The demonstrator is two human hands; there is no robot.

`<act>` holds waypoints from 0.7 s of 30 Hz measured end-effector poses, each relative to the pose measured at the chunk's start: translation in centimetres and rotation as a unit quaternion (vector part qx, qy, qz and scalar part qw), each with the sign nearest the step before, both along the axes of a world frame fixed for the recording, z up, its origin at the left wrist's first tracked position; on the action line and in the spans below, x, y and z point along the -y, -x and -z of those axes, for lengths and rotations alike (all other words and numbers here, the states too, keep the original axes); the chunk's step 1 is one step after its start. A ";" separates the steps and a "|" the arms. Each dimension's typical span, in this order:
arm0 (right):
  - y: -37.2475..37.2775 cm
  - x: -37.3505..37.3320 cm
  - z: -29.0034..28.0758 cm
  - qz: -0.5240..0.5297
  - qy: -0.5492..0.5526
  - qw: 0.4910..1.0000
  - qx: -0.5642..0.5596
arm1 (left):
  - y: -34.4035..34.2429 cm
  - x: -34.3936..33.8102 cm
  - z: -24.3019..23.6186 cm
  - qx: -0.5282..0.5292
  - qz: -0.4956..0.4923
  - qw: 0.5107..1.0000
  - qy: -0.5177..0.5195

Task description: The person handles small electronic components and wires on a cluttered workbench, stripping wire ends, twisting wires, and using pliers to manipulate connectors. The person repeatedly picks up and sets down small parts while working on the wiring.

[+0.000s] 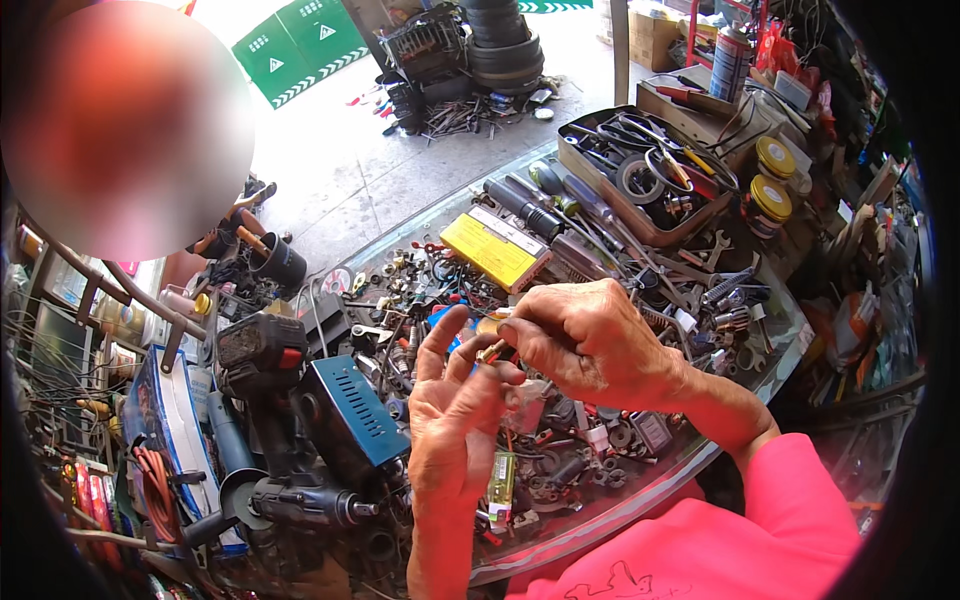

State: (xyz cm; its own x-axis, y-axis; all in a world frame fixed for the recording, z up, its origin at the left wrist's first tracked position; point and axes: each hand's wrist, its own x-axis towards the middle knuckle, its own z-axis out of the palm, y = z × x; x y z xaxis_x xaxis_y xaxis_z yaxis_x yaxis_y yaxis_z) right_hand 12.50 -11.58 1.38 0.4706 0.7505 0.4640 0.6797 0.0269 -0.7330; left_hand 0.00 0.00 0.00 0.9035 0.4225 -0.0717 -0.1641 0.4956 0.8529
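Observation:
Over the cluttered workbench, a small brass-coloured metal fitting (489, 353) sits between my two hands; its exact kind is too small to make out. My left hand (450, 420), palm up, pinches its lower end between thumb and fingers, one finger stretched upward. From the right, my right hand (600, 340) closes thumb and forefinger on the other end, its remaining fingers curled in. Beyond the hands lies a yellow and white box (495, 248). Below them, a small green-labelled packet (501, 485) rests among loose metal parts.
A cordless impact wrench (315, 500) and a blue vented metal box (358, 410) stand at the left. An open toolbox (640, 235) holds cables and tape at the far right, near yellow-lidded tins (770, 200). Tyres (503, 50) are stacked on the floor behind. A blurred patch covers the upper left.

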 end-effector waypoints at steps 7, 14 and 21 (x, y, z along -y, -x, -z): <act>-0.1 -0.2 0.1 -0.004 -0.012 1.000 0.028 | 0.1 -1.1 2.1 0.070 0.118 0.983 0.118; 0.0 -0.1 0.1 0.003 -0.016 1.000 0.006 | -0.2 0.5 -0.4 0.030 -0.018 0.995 0.091; 0.1 -0.1 0.0 0.003 -0.006 1.000 0.028 | 0.3 -0.1 1.1 0.010 0.039 0.996 0.079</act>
